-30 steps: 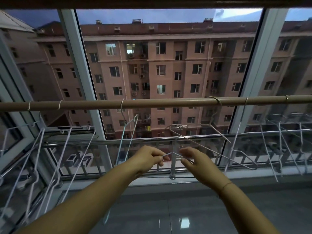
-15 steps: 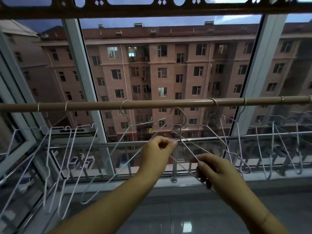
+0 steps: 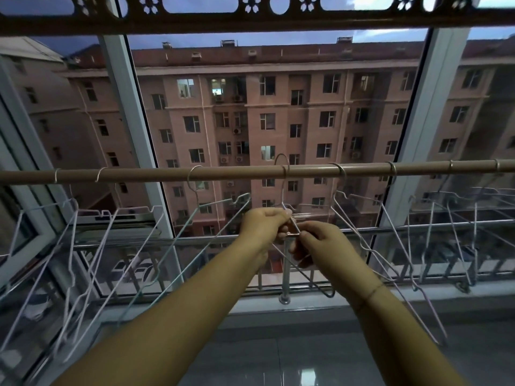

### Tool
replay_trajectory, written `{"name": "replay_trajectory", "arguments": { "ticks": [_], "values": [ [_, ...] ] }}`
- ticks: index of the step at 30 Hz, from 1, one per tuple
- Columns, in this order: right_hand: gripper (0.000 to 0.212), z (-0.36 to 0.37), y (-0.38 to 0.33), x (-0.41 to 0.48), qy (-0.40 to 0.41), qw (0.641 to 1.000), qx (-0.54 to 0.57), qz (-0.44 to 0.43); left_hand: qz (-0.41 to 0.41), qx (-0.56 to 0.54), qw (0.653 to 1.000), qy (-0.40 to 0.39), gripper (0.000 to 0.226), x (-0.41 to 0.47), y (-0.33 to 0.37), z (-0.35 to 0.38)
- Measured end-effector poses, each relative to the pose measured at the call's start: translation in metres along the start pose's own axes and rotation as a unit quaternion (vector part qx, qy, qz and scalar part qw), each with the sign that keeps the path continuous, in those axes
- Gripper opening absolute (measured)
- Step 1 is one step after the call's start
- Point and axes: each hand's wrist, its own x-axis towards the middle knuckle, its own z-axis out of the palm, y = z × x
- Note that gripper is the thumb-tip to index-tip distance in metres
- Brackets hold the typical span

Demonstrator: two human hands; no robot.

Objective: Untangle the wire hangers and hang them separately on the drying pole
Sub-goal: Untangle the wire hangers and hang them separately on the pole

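A brown drying pole runs across the window at mid height. Several white wire hangers hang on it, spread left and right. One wire hanger has its hook raised level with the pole at its middle, and its lower wires run down behind my hands. My left hand grips this hanger just below the neck. My right hand pinches its wire right beside the left one. A pale blue hanger hangs tilted to the left of my hands.
A steel guard rail with a post stands behind the hangers in front of the window glass. White window frames rise left and right. A dark patterned beam runs overhead. Grey tiled sill lies below.
Both hands have risen and come together, lifting the held hanger from below the pole until its hook reaches the pole. The view has tilted upward.
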Motion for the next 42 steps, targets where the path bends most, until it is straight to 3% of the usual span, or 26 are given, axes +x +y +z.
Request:
{"name": "replay_trajectory", "arguments": {
  "ticks": [7, 11, 17, 23, 29, 34, 38, 40, 42],
  "values": [
    [0.033, 0.006, 0.016, 0.001, -0.014, 0.999, -0.032, 0.007, -0.025, 0.014, 1.0, 0.01, 0.015, -0.007, -0.007, -0.005],
    [0.03, 0.007, 0.026, -0.001, 0.032, 0.993, -0.118, 0.001, -0.001, 0.052, 0.998, 0.032, 0.013, -0.02, 0.001, -0.017],
    [0.051, 0.023, 0.004, -0.031, 0.142, 0.961, -0.183, -0.15, 0.123, 0.097, 0.979, 0.129, 0.014, -0.05, 0.018, -0.07],
    [0.046, 0.1, -0.038, -0.063, 0.027, 0.956, -0.144, -0.255, 0.164, 0.102, 0.95, 0.244, 0.017, -0.067, 0.023, -0.153],
    [0.044, 0.185, -0.056, -0.056, -0.044, 0.969, -0.115, -0.214, 0.166, 0.1, 0.936, 0.293, 0.017, -0.067, 0.022, -0.234],
    [0.043, 0.253, -0.053, -0.039, -0.037, 0.99, -0.058, -0.123, 0.094, 0.129, 0.963, 0.217, 0.035, -0.062, 0.019, -0.272],
    [0.027, 0.286, -0.043, -0.027, -0.041, 0.999, -0.013, -0.03, 0.035, 0.126, 0.988, 0.087, 0.012, -0.06, 0.017, -0.282],
    [0.01, 0.292, -0.041, -0.027, -0.035, 0.999, 0.023, -0.024, 0.019, 0.118, 0.99, 0.069, 0.014, -0.057, 0.013, -0.285],
    [0.013, 0.294, -0.04, -0.025, -0.016, 0.999, 0.035, -0.037, 0.009, 0.094, 0.994, 0.06, 0.017, -0.05, 0.01, -0.287]
  ]
}}
